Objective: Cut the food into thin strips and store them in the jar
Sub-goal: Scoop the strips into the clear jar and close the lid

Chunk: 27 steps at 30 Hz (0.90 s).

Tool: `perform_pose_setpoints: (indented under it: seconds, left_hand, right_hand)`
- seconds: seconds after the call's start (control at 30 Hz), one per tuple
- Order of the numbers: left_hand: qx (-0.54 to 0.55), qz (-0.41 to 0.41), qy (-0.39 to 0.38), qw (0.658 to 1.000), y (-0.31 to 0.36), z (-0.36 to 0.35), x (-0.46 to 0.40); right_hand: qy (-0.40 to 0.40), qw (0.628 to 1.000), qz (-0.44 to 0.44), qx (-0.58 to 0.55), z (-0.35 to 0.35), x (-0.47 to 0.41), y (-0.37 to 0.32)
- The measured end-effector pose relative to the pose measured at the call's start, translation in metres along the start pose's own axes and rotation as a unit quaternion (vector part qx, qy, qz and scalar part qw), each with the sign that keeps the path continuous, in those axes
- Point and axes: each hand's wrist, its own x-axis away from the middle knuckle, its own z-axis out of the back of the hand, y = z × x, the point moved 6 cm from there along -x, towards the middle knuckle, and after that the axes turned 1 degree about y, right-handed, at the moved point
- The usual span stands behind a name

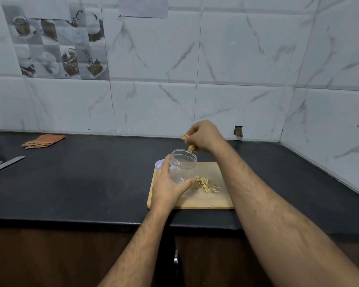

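Note:
A clear plastic jar (183,164) stands open on the wooden cutting board (205,200). My left hand (167,183) grips the jar from its left side, thumb across the front. My right hand (203,134) hovers just above and behind the jar's mouth, pinching a bunch of thin yellowish food strips (190,149) whose ends hang over the rim. A small heap of cut strips (206,184) lies on the board to the right of the jar.
The jar's white lid (159,163) lies behind the board's left corner. A knife (5,163) rests at the far left of the black countertop (81,183), with a folded orange cloth (44,140) near the tiled wall.

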Motion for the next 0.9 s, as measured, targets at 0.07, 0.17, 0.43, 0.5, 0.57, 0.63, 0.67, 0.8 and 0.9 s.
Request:
perform_pose_setpoints:
  seconds: [0.07, 0.17, 0.43, 0.5, 0.57, 0.63, 0.67, 0.8, 0.9]
  left_hand:
    - [0.003, 0.003, -0.004, 1.0, 0.001, -0.001, 0.0]
    - [0.004, 0.007, -0.004, 1.0, 0.002, -0.002, 0.0]
    - [-0.009, 0.013, 0.003, 1.0, 0.001, -0.001, 0.001]
    - [-0.012, 0.012, 0.003, 1.0, 0.002, -0.001, 0.001]
    - [-0.013, 0.011, 0.003, 1.0, 0.002, 0.0, 0.001]
    - [-0.014, 0.01, 0.007, 1.0, 0.001, 0.0, 0.001]
    - [-0.015, 0.01, 0.008, 1.0, 0.001, 0.0, 0.001]
    - [-0.013, 0.013, 0.022, 1.0, -0.001, 0.002, 0.0]
    - [-0.016, 0.042, 0.055, 0.997, -0.008, 0.007, 0.0]
  right_hand:
    - [0.005, 0.999, 0.021, 0.047, -0.012, 0.0, -0.002]
    - [-0.027, 0.987, 0.061, 0.145, -0.028, 0.006, -0.005]
    - [-0.111, 0.942, 0.053, 0.313, -0.038, 0.009, -0.021]
    - [-0.113, 0.94, 0.056, 0.316, -0.035, 0.01, -0.024]
    - [-0.106, 0.944, 0.058, 0.305, -0.032, 0.011, -0.025]
    - [-0.098, 0.949, 0.058, 0.295, -0.032, 0.013, -0.022]
    - [-0.085, 0.954, 0.061, 0.282, -0.031, 0.014, -0.02]
    - [-0.004, 0.984, 0.068, 0.163, -0.014, 0.01, -0.011]
    - [0.065, 0.988, 0.058, 0.127, 0.003, 0.006, 0.011]
